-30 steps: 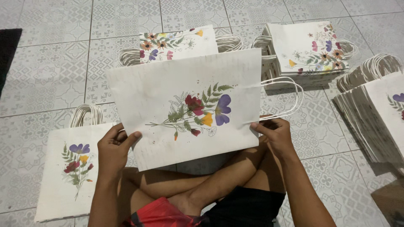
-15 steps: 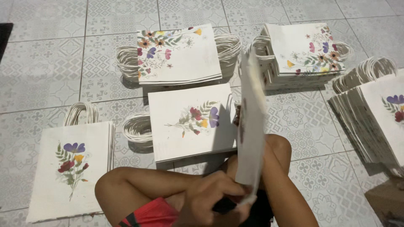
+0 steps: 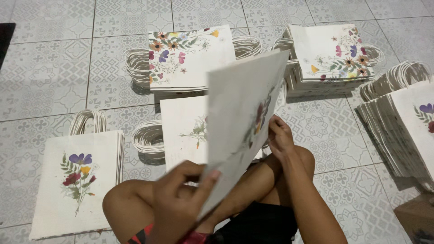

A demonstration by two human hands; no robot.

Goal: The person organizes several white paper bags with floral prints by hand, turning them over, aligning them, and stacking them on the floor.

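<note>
Left hand low centre, fingers clamped on floral paper bag bottom edge; right hand grips its far side, bag tilted upright.

The held paper bag is off-white with a dark red, purple and yellow flower print. The stacked bags are cream with red, purple and yellow blooms on green stems. The floor has grey patterned tiles.

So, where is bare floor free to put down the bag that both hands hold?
Bare tiles lie at far left, beyond the single-flower stack, and top left above it. A smaller patch sits between the person's knee and the right stack. The middle is crowded with stacks.
</note>
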